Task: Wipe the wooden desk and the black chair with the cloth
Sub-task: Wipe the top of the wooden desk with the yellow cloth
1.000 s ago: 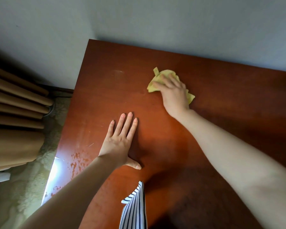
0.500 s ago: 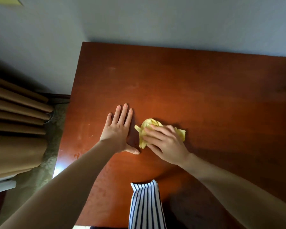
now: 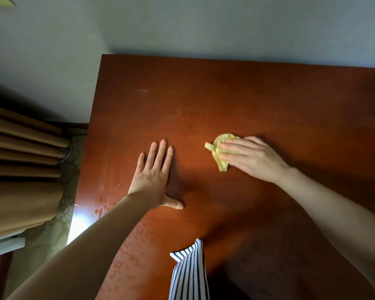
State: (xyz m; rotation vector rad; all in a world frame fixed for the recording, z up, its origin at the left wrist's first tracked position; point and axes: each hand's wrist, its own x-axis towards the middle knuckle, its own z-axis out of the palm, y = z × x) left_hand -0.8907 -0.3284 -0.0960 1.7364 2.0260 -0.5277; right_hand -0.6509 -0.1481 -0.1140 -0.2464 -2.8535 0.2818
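The reddish wooden desk (image 3: pixel 236 98) fills most of the view, its back edge against a grey wall. A crumpled yellow cloth (image 3: pixel 220 153) lies near the desk's middle. My right hand (image 3: pixel 251 158) presses on the cloth with straight fingers, covering most of it. My left hand (image 3: pixel 154 176) rests flat on the bare desk to the cloth's left, fingers straight and thumb spread. The black chair is out of view.
Tan curtains (image 3: pixel 20 161) hang left of the desk above patterned carpet (image 3: pixel 59 215). Wet streaks and glare mark the desk's left front edge (image 3: pixel 85 221). A striped shirt hem (image 3: pixel 188 276) hangs at the bottom centre.
My right hand drew the cloth from the far part of the desk toward me, then slid it to the right, away from my left hand. My left hand stays flat on the desk.
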